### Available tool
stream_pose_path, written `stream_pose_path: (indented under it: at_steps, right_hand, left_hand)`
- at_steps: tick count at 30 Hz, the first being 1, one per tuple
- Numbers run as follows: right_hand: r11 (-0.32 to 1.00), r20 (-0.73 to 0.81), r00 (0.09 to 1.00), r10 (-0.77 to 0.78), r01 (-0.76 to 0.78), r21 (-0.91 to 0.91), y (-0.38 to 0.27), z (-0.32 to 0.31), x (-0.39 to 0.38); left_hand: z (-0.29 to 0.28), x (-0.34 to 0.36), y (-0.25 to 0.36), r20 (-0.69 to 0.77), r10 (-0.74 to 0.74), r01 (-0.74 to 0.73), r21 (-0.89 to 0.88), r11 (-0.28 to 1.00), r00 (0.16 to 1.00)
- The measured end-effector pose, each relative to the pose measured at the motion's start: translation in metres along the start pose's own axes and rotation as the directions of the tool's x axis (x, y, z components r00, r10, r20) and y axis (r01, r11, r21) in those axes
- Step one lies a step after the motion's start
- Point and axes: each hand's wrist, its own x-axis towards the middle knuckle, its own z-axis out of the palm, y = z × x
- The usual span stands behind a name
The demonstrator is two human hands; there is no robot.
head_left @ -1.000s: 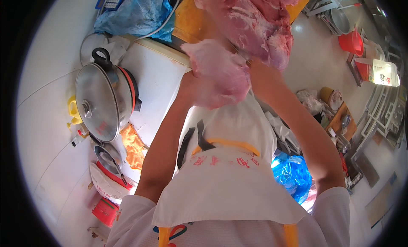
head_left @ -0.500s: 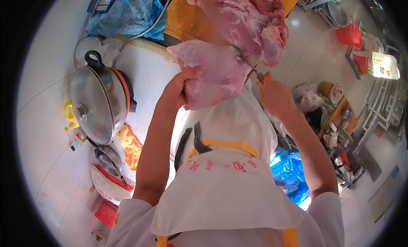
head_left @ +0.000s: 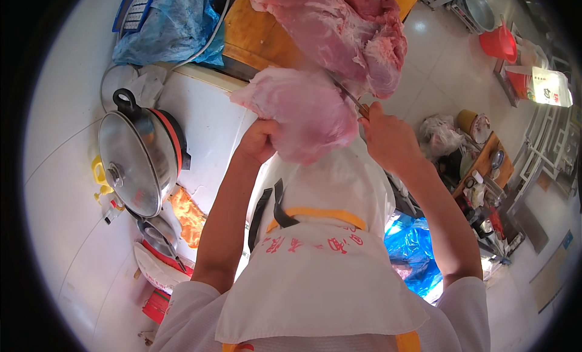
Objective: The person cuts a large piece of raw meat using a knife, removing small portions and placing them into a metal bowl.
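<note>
My left hand (head_left: 259, 140) is closed on the lower left edge of a large pale pink piece of raw meat (head_left: 303, 112), lifted in front of my apron. Closed round a knife handle is my right hand (head_left: 388, 137), just right of that piece. The knife (head_left: 351, 97) points up and left, its blade running between the held piece and a bigger slab of raw meat (head_left: 345, 36). Where the blade's tip ends, the meat partly hides it. The slab lies on a wooden cutting board (head_left: 260, 33) at the table's edge.
Left of me stands a lidded pot (head_left: 136, 164) with a black handle. A blue plastic bag (head_left: 176, 27) lies beside the board at the far left. On the right are a red dipper (head_left: 500, 44) and a smaller wooden board (head_left: 491, 167) with utensils. Another blue bag (head_left: 415, 249) sits low by my right arm.
The held meat has shifted slightly left and turned in my left hand. My right hand and the knife have moved slightly left and stay beside the meat.
</note>
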Motion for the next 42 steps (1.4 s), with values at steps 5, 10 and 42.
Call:
stream_pose_path:
  at_steps: [5,10,42]
  right_hand:
    - [0.995,-0.099,0.993,-0.058,0.065,0.07,0.003,-0.006,-0.002]
    - [0.996,-0.166,0.982,-0.089,0.092,0.008,0.004,-0.006,0.0]
    - [0.965,-0.352,0.929,-0.116,0.189,0.183,-0.009,0.032,0.011]
  left_hand:
    - [0.023,-0.012,0.033,-0.08,-0.018,0.013,-0.058,0.998,0.997]
    - [0.018,-0.007,0.057,-0.075,-0.05,0.049,-0.017,0.999,0.996]
    - [0.017,-0.002,0.073,-0.181,0.112,-0.112,0.007,0.994,0.977]
